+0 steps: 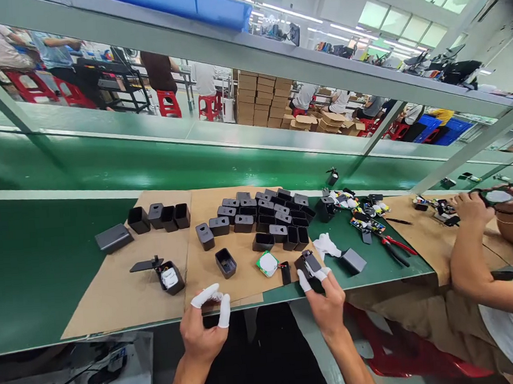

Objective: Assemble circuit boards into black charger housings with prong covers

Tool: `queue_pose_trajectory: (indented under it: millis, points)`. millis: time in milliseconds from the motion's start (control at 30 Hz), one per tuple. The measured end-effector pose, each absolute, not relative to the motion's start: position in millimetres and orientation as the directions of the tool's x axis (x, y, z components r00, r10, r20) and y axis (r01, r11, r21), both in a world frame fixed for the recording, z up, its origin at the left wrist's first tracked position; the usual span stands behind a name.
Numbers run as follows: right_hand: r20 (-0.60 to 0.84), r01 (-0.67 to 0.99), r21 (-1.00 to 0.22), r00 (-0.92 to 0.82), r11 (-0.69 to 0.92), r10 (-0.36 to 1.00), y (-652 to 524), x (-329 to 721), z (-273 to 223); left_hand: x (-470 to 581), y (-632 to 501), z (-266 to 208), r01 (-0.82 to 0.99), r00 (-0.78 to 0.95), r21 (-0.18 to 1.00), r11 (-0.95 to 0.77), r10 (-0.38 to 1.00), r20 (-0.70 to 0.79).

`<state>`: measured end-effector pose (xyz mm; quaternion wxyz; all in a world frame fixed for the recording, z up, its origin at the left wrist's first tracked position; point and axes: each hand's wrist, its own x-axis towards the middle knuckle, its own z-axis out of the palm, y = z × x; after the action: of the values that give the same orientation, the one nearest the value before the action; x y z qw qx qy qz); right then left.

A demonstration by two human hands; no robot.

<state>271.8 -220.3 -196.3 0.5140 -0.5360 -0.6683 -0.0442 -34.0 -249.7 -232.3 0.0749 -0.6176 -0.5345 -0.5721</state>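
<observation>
My left hand point(205, 325) hovers at the table's front edge, white finger cots on its fingertips, thumb and forefinger apart with nothing visible between them. Just beyond it stands an open black plastic case point(225, 263). My right hand point(327, 303), also in white finger cots, grips a small black case point(308, 264) with a flat piece on its top. Left of that case lies a round white part on a green circuit board point(268, 264), wired to a small black piece point(286, 273). Farther left, another case point(170, 277) holds a white part, its lid piece point(145, 265) sticking out sideways.
Several black cases point(266, 214) cluster on the cardboard sheet point(115, 299). To the right are a white cloth point(327, 245), a grey-black box point(353, 261), red-handled pliers point(397, 249) and a pile of circuit parts point(366, 211). A co-worker's hands point(475, 207) work at far right.
</observation>
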Motion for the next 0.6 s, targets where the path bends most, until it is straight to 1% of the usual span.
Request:
queue_pose_trajectory:
  millis: [100,200,267,333,400,467,533,600]
  points:
    - [0.716,0.746,-0.507,0.085,0.432,0.693,-217,270,-202,-35,-248,-236,0.747,-0.218,0.511,-0.425,0.571,0.792]
    - [0.714,0.735,-0.518,0.089,0.438,0.694,-217,270,-193,-37,-248,-230,0.734,-0.212,0.523,-0.433,0.586,0.782]
    - [0.713,0.720,-0.531,0.095,0.446,0.695,-225,268,-178,-33,-254,-214,0.703,-0.211,0.553,-0.447,0.612,0.762]
    - [0.692,0.680,-0.569,0.091,0.463,0.716,-241,263,-159,-24,-266,-190,0.634,-0.212,0.613,-0.471,0.657,0.724]
    - [0.642,0.581,-0.649,0.073,0.491,0.763,-262,256,-139,-10,-283,-165,0.504,-0.211,0.727,-0.466,0.750,0.627]
    - [0.590,0.438,-0.734,0.033,0.518,0.807,-282,249,-122,4,-301,-149,0.351,-0.118,0.840,-0.414,0.870,0.479]
    - [0.539,0.320,-0.797,-0.006,0.512,0.843,-297,243,-111,13,-319,-149,0.172,-0.023,0.935,-0.310,0.948,0.318]
    - [0.485,0.232,-0.845,-0.050,0.482,0.873,-304,238,-106,18,-336,-160,0.001,-0.033,0.987,-0.160,0.987,0.160]
